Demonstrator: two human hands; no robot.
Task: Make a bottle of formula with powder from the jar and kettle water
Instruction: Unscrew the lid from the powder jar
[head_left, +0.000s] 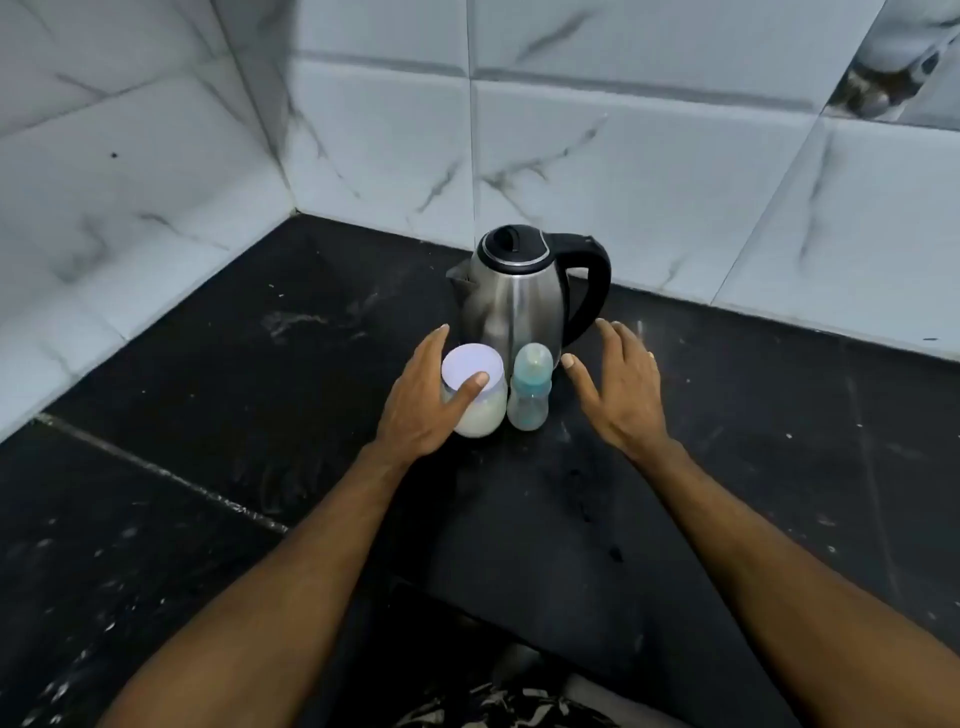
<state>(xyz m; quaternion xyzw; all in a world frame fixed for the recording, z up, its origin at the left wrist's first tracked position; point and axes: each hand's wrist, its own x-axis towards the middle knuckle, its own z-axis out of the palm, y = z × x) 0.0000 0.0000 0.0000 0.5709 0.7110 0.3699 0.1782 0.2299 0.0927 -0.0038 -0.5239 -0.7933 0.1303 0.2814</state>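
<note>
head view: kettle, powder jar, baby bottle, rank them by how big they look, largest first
1. kettle, clearly largest, though it stands farthest back.
2 and 3. powder jar and baby bottle: too close to rank. The jar looks wider, the bottle slightly taller, and the left hand covers part of the jar.

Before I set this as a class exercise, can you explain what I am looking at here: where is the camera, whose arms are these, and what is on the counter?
There is one picture, taken by a wide-angle camera worn on a person's head, looking forward and down. No machine is involved; the two bare arms belong to that person. On the dark stone counter, in a tiled corner, stand three things: a steel electric kettle with a black lid and handle at the back, a clear jar of pale powder with a white lid in front of it, and a baby bottle beside the jar, its cap on. The left hand curls round the jar, thumb on the lid's edge. The right hand is open beside the bottle, holding nothing.
</note>
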